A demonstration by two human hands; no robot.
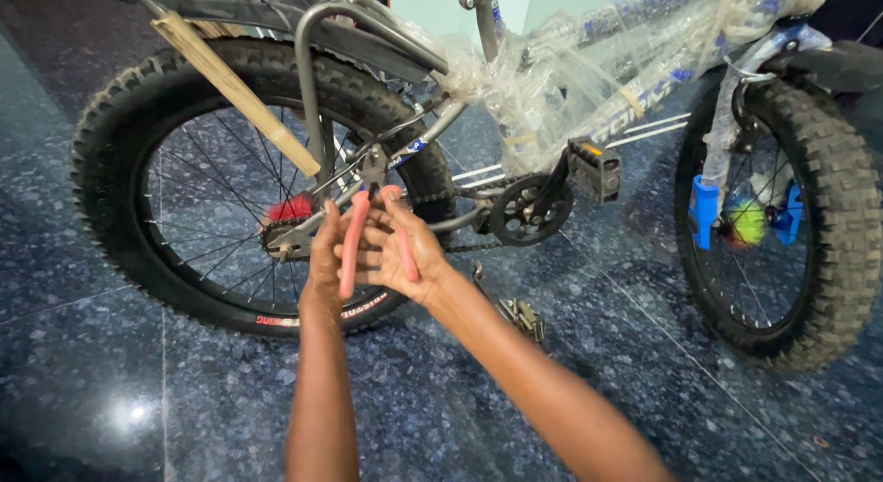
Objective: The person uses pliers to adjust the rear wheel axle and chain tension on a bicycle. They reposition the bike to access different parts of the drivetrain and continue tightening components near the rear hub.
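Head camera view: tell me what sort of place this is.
Probably an indoor spot used for assembling a new bicycle: a polished dark stone floor, a bicycle frame wrapped in clear plastic, and both hands working pink-handled pliers at the rear wheel.

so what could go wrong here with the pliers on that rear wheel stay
1. Both the left hand and right hand squeeze the red-handled pliers; if the jaws slip off the frame part, knuckles could hit the spokes or chain.
2. Fingers sit between the handles and could get pinched.
3. A loose pedal lies on the floor close by, easy to kneel on.
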